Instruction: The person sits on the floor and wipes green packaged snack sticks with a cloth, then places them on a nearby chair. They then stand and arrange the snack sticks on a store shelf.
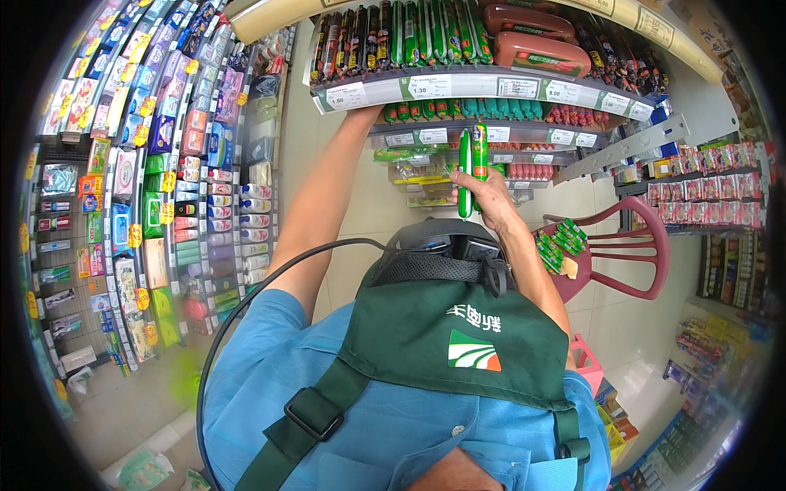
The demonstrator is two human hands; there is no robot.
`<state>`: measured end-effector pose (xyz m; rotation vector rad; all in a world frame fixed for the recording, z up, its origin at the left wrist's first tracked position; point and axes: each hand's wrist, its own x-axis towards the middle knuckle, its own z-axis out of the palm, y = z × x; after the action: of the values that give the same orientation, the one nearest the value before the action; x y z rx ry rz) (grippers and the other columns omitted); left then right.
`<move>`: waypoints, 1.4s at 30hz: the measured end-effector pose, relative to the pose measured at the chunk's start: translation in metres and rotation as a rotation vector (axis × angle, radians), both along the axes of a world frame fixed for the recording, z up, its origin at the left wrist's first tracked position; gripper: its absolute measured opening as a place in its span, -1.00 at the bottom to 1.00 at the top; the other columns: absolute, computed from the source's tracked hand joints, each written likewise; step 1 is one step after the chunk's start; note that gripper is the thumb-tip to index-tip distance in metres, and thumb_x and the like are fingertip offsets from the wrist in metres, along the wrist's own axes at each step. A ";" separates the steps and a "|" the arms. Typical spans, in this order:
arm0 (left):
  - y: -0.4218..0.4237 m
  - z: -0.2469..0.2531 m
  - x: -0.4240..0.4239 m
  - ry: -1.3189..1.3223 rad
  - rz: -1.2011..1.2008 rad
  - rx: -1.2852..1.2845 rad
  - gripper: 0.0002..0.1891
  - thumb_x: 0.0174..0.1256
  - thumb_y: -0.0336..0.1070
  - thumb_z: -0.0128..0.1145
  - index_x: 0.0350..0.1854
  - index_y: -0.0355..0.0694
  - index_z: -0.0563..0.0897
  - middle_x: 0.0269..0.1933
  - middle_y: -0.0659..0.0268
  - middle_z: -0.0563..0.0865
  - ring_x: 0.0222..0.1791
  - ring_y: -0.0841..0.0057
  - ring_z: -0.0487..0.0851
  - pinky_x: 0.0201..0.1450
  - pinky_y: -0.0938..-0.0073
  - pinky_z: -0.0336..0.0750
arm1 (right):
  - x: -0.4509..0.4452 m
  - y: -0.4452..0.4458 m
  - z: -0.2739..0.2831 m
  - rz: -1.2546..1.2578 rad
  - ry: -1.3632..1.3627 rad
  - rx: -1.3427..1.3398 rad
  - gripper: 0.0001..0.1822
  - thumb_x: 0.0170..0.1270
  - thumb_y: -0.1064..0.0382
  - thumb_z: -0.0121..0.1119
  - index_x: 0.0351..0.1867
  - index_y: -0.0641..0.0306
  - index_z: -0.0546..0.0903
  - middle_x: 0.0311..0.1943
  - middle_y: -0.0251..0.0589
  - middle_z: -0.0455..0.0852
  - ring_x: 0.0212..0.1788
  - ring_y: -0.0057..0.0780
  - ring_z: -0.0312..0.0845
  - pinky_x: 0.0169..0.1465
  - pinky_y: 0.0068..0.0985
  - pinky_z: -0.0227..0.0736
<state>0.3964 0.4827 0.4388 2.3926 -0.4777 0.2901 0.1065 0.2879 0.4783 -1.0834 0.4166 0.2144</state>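
Note:
My right hand (491, 195) is closed around two green-wrapped sausages (480, 150), held upright side by side in front of the lower shelves. My left arm stretches up to the shelf unit, and my left hand (372, 114) passes under the price rail (473, 86) of the top shelf. Only its wrist end shows there; the fingers are hidden. Beside it on the second shelf lies a row of green-wrapped sausages (430, 110), with teal ones (500, 108) further right. Upright green sausages (439, 34) and dark-wrapped ones (356, 40) fill part of the top shelf.
Thick pink ham sausages (540, 52) lie on the top shelf. To my right stands a dark red plastic chair (645, 245) with green-wrapped packs (560, 242) on its seat. A metal bracket (626, 147) juts out beside the shelves. Toiletries shelves (184, 172) line the left.

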 end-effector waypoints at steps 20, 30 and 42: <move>0.015 0.050 -0.103 0.285 -0.042 -0.415 -0.79 0.43 -0.20 0.23 -0.11 -0.25 0.67 -0.43 0.38 0.63 -0.45 0.66 0.54 -0.40 0.53 0.39 | 0.006 -0.018 0.017 0.018 -0.055 0.220 -0.65 0.40 0.35 0.19 0.16 0.49 0.60 -0.06 -0.05 0.79 -0.14 -0.35 0.79 -0.07 -0.42 0.79; -0.038 0.077 -0.189 0.975 -0.323 -0.775 -0.77 0.40 -0.20 0.36 -0.09 -0.23 0.69 -0.34 0.45 0.75 -0.40 0.78 0.57 -0.36 0.73 0.34 | 0.012 -0.017 0.013 0.160 -0.131 0.010 -0.62 0.31 0.37 0.41 0.15 0.35 0.68 -0.12 -0.19 0.81 -0.18 -0.46 0.77 -0.12 -0.47 0.70; -0.020 0.069 -0.188 1.180 -0.503 -1.088 -0.62 0.49 -0.34 0.11 0.30 -0.23 0.55 0.10 0.25 0.74 -0.03 0.58 0.69 -0.10 0.57 0.51 | 0.000 -0.026 0.019 0.168 -0.089 0.132 -0.56 0.29 0.37 0.43 0.20 0.36 0.67 -0.12 -0.16 0.82 -0.18 -0.45 0.77 -0.07 -0.46 0.69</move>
<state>0.2088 0.4624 0.5080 1.0068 -0.2101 -0.8451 0.1068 0.2616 0.4977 -0.9939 0.2279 0.3364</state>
